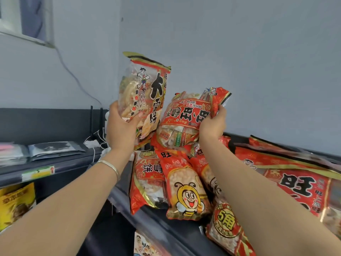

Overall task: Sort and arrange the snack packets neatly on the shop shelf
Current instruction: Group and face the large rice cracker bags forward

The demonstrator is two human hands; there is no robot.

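Two packets are in hand and the rest lie in a loose heap, so the sorting looks barely begun. Nearest the camera on the dark shelf [158,218], a packet with a round yellow badge [226,230] lies at the front edge, partly under the right forearm. Just behind it, the bee-mascot packet [186,193] lies on its back, with a red rice-cracker packet [147,182] touching its left side. To the right, a large red packet [299,183] lies flat and skewed; more red packets are tucked under and behind it, too overlapped to count. So at least four lie unsorted in the heap.

Above the heap, the left hand [122,129] has its grip closed round the lower part of a clear-fronted tall packet [143,95], held upright. The right hand [214,124] pinches the upper edge of a red packet [186,119], tilted upside down and leaning on the heap.

By my judgement nearly everything is left: grouping by kind, righting and lining up.
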